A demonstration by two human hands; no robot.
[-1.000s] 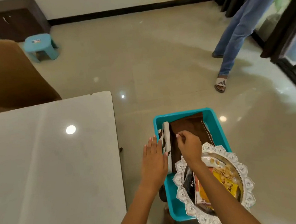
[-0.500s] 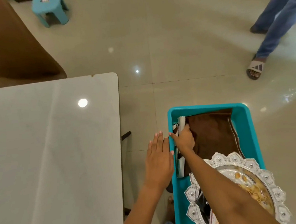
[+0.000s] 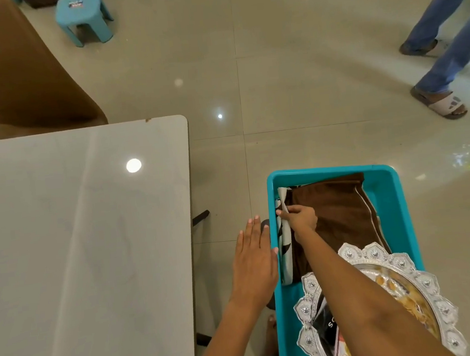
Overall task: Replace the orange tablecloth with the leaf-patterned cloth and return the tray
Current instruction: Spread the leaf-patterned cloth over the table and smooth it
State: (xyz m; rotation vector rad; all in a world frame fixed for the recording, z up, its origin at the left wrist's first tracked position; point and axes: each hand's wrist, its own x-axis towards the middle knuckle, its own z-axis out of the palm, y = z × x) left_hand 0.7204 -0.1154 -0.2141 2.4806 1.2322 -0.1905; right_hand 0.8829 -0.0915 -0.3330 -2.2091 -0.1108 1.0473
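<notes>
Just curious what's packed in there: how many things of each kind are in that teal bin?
Folded cloths: 2, a brown fabric cloth and a pale leaf-patterned cloth pinched by the right hand.
Ornate silver trays: 1, the round snack-filled tray.
Total: 3 in the teal plastic bin.

My single head-worn wide-angle camera looks steeply down from standing height: white table [image 3: 77, 250] fills the frame's left, teal bin [image 3: 387, 192] sits close at lower right, tiled floor [image 3: 289, 72] stretches toward the top. No second view overlaps.
</notes>
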